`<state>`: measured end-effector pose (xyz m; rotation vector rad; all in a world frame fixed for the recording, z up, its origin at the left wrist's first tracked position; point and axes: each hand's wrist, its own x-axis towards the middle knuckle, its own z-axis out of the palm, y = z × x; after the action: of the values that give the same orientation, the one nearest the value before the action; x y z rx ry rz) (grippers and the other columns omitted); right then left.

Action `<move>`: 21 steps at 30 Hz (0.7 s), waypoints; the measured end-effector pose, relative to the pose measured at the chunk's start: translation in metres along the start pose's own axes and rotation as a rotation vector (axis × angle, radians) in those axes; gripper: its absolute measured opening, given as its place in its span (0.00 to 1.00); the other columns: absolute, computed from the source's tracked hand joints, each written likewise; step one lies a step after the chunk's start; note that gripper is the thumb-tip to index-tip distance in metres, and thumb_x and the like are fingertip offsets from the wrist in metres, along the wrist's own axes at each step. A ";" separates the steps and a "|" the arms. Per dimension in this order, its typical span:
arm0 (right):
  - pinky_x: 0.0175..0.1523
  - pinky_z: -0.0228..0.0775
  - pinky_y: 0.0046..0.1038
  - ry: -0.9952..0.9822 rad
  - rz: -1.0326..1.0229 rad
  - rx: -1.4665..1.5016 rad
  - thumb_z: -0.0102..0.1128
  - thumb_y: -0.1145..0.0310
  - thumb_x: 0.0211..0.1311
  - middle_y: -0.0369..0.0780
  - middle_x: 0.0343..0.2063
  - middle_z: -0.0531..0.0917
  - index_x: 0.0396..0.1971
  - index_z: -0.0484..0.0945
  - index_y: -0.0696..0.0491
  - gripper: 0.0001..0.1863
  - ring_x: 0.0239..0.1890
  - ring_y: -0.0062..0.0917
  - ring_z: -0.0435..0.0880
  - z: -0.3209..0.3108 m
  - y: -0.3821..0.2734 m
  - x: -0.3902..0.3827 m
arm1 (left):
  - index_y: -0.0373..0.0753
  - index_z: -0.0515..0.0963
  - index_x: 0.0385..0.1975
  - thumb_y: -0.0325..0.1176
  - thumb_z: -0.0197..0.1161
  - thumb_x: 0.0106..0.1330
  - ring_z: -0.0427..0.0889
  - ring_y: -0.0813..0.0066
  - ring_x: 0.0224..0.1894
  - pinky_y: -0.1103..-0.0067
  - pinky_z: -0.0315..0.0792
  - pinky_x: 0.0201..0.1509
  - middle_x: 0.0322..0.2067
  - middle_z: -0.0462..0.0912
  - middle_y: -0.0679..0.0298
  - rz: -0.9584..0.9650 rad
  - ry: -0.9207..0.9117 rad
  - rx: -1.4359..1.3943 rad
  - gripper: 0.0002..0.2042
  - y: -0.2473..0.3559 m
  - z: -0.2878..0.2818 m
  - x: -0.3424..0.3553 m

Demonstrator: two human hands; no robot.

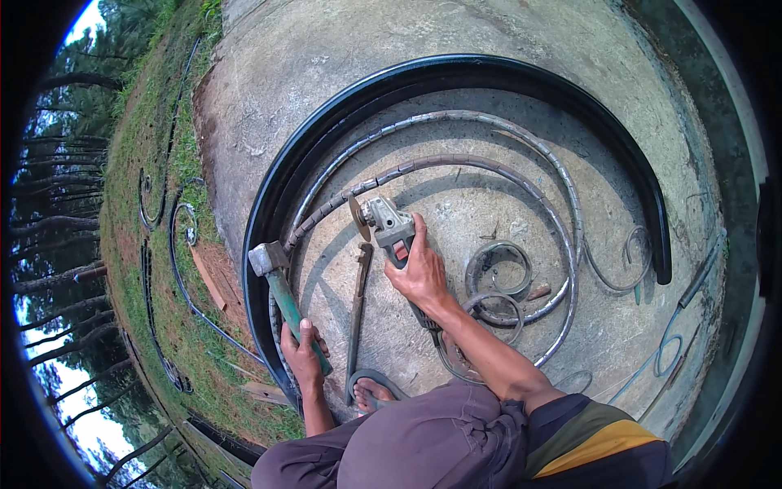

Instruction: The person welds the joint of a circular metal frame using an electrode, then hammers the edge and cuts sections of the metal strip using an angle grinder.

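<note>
My left hand (pixel 305 356) is closed round the green handle of a hammer (pixel 285 298), whose blocky grey metal head points up and left, over the large black curved strip. My right hand (pixel 423 281) grips an angle grinder (pixel 393 226) by its dark body. The grinder's disc (pixel 358 218) is beside a curved metal rod (pixel 428 162) with marks or notches along it; whether they touch I cannot tell. A second curved rod (pixel 489 119) arcs just beyond. Below the disc, a long metal bar with a hooked end (pixel 358 314) lies on the concrete.
The big black curved strip (pixel 464 67) arches round the rods. A metal ring (pixel 521 265) and thinner hoops lie on the concrete slab (pixel 326 90) to the right. My sandalled foot (pixel 373 393) rests near the bar. Grass (pixel 151 155) with bent lengths borders the left.
</note>
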<state>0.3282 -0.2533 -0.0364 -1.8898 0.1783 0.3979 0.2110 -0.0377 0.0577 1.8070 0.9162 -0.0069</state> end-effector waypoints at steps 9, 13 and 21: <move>0.50 0.77 0.52 0.046 -0.042 -0.060 0.71 0.70 0.51 0.59 0.43 0.82 0.74 0.40 0.53 0.56 0.43 0.57 0.84 -0.001 -0.002 0.004 | 0.40 0.69 0.36 0.46 0.62 0.73 0.73 0.79 0.15 0.82 0.68 0.16 0.21 0.72 0.67 0.000 -0.006 -0.006 0.15 -0.003 -0.001 0.000; 0.50 0.77 0.52 0.035 -0.024 -0.088 0.71 0.69 0.51 0.60 0.44 0.81 0.74 0.39 0.53 0.57 0.42 0.58 0.84 0.000 0.000 0.006 | 0.41 0.69 0.36 0.47 0.62 0.73 0.73 0.79 0.15 0.82 0.68 0.15 0.21 0.72 0.67 -0.002 -0.002 -0.011 0.16 -0.001 0.001 0.000; 0.50 0.78 0.52 -0.014 0.031 -0.133 0.73 0.69 0.50 0.62 0.44 0.81 0.74 0.37 0.54 0.59 0.42 0.58 0.84 0.000 -0.003 0.009 | 0.40 0.69 0.36 0.47 0.62 0.73 0.73 0.79 0.15 0.82 0.68 0.16 0.21 0.72 0.67 -0.004 0.008 0.005 0.16 -0.002 0.001 0.002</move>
<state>0.3380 -0.2516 -0.0367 -2.0166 0.1758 0.4536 0.2116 -0.0373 0.0549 1.8109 0.9264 -0.0042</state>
